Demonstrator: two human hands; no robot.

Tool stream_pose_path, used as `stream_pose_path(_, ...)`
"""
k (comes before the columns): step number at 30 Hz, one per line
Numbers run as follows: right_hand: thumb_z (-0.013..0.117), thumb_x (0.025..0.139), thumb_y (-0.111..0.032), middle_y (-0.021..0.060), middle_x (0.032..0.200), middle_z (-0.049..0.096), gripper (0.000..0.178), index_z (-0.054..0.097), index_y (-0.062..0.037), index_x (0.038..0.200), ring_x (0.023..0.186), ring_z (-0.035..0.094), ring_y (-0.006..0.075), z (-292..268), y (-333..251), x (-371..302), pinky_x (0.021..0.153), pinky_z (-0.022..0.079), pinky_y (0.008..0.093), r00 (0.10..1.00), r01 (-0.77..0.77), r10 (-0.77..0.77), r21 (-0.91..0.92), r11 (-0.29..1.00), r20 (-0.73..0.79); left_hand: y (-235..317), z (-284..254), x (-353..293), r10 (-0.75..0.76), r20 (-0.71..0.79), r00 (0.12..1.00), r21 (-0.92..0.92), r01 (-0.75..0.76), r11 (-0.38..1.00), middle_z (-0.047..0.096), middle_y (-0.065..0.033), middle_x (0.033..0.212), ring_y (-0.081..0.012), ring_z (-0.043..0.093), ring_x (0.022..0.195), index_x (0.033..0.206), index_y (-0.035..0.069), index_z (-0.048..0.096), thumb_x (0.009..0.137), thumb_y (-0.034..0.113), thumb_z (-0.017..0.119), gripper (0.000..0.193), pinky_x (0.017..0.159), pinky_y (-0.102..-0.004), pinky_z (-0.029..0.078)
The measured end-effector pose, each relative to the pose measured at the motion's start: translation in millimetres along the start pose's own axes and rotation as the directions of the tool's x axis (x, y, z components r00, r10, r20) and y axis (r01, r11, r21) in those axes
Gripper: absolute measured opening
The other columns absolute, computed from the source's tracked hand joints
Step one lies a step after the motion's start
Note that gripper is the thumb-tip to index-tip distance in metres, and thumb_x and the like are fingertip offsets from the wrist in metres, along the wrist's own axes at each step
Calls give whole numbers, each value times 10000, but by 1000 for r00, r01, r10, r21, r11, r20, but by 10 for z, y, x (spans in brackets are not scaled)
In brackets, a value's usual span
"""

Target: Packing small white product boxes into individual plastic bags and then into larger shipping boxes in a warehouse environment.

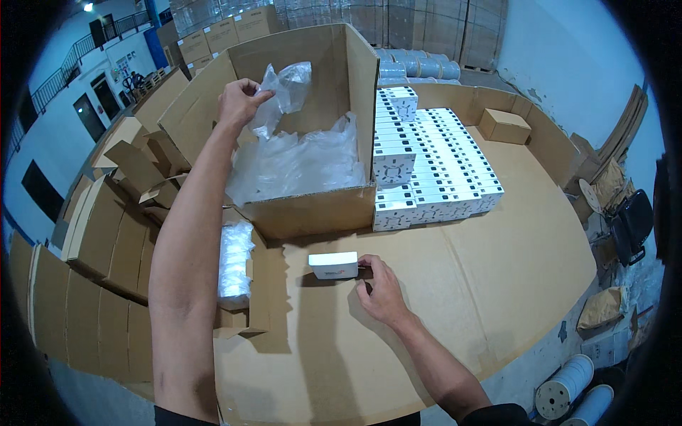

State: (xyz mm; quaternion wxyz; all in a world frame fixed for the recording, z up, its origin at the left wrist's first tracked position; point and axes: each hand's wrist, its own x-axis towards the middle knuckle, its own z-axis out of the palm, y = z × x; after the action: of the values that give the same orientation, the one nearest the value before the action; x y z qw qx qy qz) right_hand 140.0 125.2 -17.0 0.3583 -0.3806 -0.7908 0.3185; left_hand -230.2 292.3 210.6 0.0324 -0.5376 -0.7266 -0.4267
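My left hand [243,104] is raised over the large open carton [305,216], its fingers pinched on a crumpled clear plastic bag [290,89]. More translucent plastic bags [298,167] fill the carton below it. On the cardboard-covered table, a small white box [333,265] stands in front of the carton. My right hand [383,290] is at that box's right end, fingers slightly bent and thumb apart, fingertips at or very near its edge. A smaller open carton [259,284] to the left holds plastic-wrapped items [235,263] in a row.
Rows of white boxes [447,167], some stacked higher, sit right of the large carton. A small closed brown carton [505,126] lies at the table's far right, by the raised cardboard rim [550,145]. Brown cartons [85,305] crowd the left; spools [565,387] stand on the floor at lower right.
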Motion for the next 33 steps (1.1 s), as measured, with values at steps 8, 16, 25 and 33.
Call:
stream_pose_path(8, 594, 828, 32, 200, 1103, 621, 380, 494, 5, 1193, 1037, 655, 338, 10, 30, 11, 928, 526, 446, 1000, -27, 27, 37, 999, 10, -69, 31, 42, -42, 66, 997, 52, 38, 998, 734, -199, 904, -348, 714, 899, 980, 23, 734, 959, 436, 583, 440, 843, -450, 517)
stream_pose_path(16, 577, 816, 32, 203, 1128, 620, 417, 477, 9, 1220, 1063, 646, 360, 1, 2, 1, 951, 516, 445, 1000, -11, 11, 33, 999, 9, -152, -58, 208, -25, -14, 1000, -17, 24, 1000, 712, -221, 953, -381, 684, 973, 982, 16, 693, 996, 460, 469, 497, 876, -475, 489)
stream_pose_path(25, 512, 781, 89, 207, 1187, 601, 505, 435, 32, 1277, 1164, 626, 335, -52, 106, 57, 1006, 507, 442, 995, -26, 42, 169, 985, -92, 911, -389, -711, 116, -128, 985, -545, -167, 821, 675, -15, 860, -101, 590, 808, 1033, 15, 716, 965, 358, 627, 361, 727, -292, 472)
stream_pose_path(33, 538, 857, 24, 151, 1141, 616, 385, 511, 8, 1241, 1057, 626, 232, -317, -72, -12, 867, 531, 344, 959, -8, 113, 378, 926, -258, 1114, -382, -2428, 267, 68, 961, -771, -119, 625, 650, 31, 914, -46, 548, 803, 1059, 8, 703, 952, 305, 673, 318, 687, -242, 441)
